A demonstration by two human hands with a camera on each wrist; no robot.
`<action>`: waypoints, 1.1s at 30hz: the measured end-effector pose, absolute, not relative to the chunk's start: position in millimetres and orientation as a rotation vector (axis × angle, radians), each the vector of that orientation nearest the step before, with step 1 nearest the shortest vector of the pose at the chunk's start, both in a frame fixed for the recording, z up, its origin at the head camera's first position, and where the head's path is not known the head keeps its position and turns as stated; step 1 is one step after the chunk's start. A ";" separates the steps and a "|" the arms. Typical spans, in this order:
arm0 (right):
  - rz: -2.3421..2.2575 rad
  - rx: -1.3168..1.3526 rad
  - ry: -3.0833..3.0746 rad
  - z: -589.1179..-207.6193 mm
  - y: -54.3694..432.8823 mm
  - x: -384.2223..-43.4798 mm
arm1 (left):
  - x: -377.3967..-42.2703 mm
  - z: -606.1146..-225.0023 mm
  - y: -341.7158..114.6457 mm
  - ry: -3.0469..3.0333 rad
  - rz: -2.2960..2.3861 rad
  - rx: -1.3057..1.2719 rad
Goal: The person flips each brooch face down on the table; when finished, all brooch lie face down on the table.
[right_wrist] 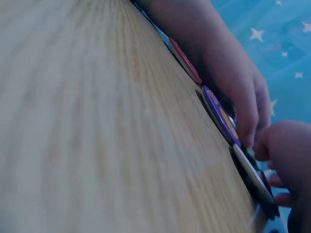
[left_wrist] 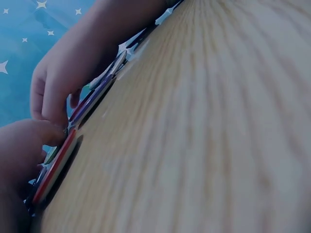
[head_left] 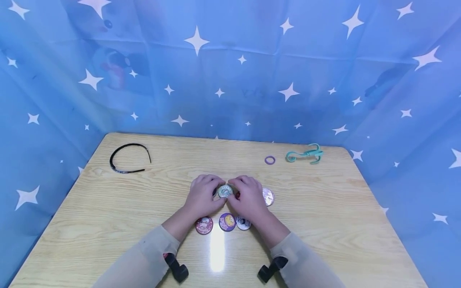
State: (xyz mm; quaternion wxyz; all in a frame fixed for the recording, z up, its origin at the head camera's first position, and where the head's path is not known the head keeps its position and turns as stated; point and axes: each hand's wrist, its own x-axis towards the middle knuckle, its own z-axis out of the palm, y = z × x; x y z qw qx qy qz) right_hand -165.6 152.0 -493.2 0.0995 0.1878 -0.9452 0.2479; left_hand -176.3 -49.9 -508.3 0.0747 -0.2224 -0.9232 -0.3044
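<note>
A green round badge [head_left: 225, 191] with a pale pattern lies mid-table between both hands. My left hand [head_left: 203, 195] holds its left side between thumb and index finger. From the other side, my right hand [head_left: 249, 196] holds it the same way. Nearer the body lie a red badge [head_left: 204, 225], a purple badge with a yellow figure [head_left: 227, 222] and a white badge with a dark figure [head_left: 243, 223]. A shiny pale badge [head_left: 268, 197] sits right of the right hand. A red badge [head_left: 237, 195] and a dark one [head_left: 214, 192] are mostly hidden by the hands.
At the back left of the wooden table [head_left: 324, 224] lies a black headband [head_left: 113, 160]. A purple hair tie [head_left: 269, 156] and a teal curled clip-like piece [head_left: 306, 153] are at the back right. A blue star-print curtain [head_left: 230, 72] hangs behind the table.
</note>
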 end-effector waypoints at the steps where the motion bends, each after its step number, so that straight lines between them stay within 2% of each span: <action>1: 0.723 0.556 -2.796 -492.9 154.3 -164.5 | -176.0 -508.0 -50.1 -2.774 -0.905 -0.674; 33: 0.750 0.535 -2.869 -497.7 166.2 -158.0 | -175.0 -509.2 -52.0 -2.778 -0.966 -0.675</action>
